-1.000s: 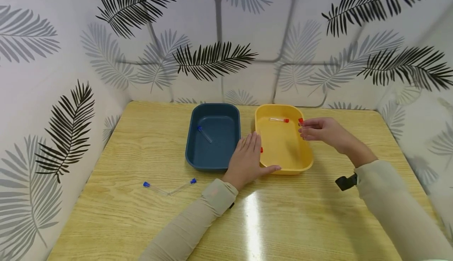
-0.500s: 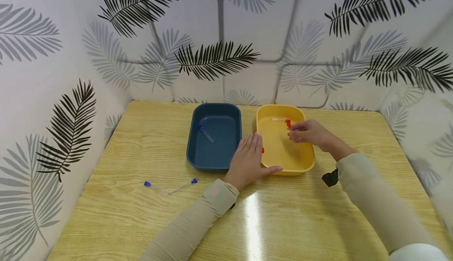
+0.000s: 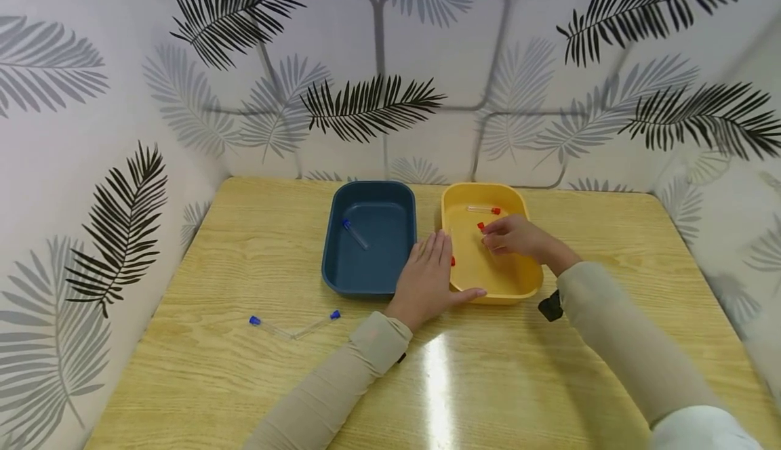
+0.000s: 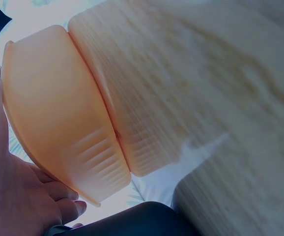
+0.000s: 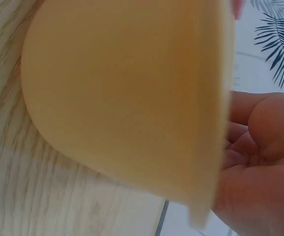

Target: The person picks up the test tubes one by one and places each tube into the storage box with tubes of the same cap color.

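My right hand (image 3: 518,238) reaches over the yellow tray (image 3: 478,279) and pinches a clear test tube with a red cap (image 3: 481,226); the fingers cover most of the tube. Inside that tray, near the back wall, lies another red-capped test tube (image 3: 483,210). A third red cap (image 3: 453,261) peeks out beside my left hand (image 3: 425,275), the rest of it hidden. That left hand rests on the tray's front left corner with fingers straight and thumb spread along the front rim. In the right wrist view the tray's outer wall (image 5: 117,98) hides the fingertips.
A dark blue tray (image 3: 372,270) stands just left of the yellow one, holding a blue-capped test tube (image 3: 356,235). On the wooden table in front lie two more blue-capped tubes, a left one (image 3: 272,329) and a right one (image 3: 316,324). A patterned wall (image 3: 390,155) rises behind.
My right hand has moved left from the yellow tray's right rim to over its middle, carrying the red-capped test tube lower. The left hand stays in place on the tray.
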A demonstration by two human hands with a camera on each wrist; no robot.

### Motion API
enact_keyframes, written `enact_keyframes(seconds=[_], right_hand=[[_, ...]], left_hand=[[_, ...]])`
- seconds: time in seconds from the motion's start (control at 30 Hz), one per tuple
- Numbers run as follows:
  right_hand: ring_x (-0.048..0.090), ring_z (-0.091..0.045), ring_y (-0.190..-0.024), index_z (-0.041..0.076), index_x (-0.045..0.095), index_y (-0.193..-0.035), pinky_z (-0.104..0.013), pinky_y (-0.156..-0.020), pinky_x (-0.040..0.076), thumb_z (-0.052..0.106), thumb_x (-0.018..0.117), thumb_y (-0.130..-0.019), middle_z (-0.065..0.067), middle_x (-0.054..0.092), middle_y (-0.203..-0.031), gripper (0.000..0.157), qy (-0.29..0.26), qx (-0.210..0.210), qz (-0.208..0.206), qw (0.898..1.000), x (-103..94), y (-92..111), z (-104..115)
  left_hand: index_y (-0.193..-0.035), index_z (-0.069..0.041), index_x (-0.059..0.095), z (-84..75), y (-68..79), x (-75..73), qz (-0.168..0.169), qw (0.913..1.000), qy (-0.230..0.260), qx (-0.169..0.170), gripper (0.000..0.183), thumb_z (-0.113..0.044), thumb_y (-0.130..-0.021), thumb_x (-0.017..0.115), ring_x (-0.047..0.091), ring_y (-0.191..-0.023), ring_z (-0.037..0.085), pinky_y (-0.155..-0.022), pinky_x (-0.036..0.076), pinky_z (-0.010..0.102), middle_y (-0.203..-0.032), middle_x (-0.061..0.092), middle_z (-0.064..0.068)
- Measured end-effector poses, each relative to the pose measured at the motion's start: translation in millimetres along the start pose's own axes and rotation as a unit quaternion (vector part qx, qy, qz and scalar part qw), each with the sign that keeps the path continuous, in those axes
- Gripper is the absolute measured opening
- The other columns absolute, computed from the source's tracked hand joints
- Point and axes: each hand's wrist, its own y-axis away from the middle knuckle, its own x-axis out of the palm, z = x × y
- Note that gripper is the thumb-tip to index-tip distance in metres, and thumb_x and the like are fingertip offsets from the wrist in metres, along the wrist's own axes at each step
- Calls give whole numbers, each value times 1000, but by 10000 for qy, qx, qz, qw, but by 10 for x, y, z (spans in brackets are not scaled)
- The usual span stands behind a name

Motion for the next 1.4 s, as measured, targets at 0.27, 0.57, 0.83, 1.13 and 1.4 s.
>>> enact_keyframes(seconds=[0.27,0.57,0.83,1.13,1.4], right_hand=[[58,-21,-81,-12,51,-114,-32,-78,48,8,52,-89,-21,61,-99,32,588,90,85,9982,61,-86,-74],[56,-19,-83,-10,51,-116,-31,-80,47,11,51,-90,-18,60,-102,33,606,400,111,9973,65,-123,-54],[54,-21,-83,-8,52,-116,-31,-80,47,13,51,-90,-16,61,-100,33,695,479,-32,9964,90,-121,-42],[55,-22,-80,-6,54,-112,-29,-76,48,14,54,-89,-14,60,-95,31,606,547,-156,9965,116,-155,-55],[55,-23,-79,-6,55,-112,-30,-75,49,14,55,-88,-14,60,-93,31,634,572,-229,9961,122,-151,-34]], left_hand=[[-141,-3,13,-17,17,-13,25,10000,48,-1,110,-84,-66,13,6,-134,21,-107,9,39,-146,13,10],[-142,-4,13,-6,8,-4,-20,10000,42,-21,110,-84,-66,12,0,-133,18,-107,8,39,-146,13,10],[-142,-4,13,-5,3,-2,4,10000,-8,-24,110,-84,-66,12,2,-133,19,-107,8,39,-146,14,10],[-141,-4,15,-3,-4,-10,-45,10000,-42,-12,111,-85,-66,11,10,-133,22,-106,10,39,-146,15,10],[-141,-4,16,-3,-11,-28,-64,10000,-31,0,111,-84,-66,12,10,-133,22,-106,9,39,-146,15,9]])
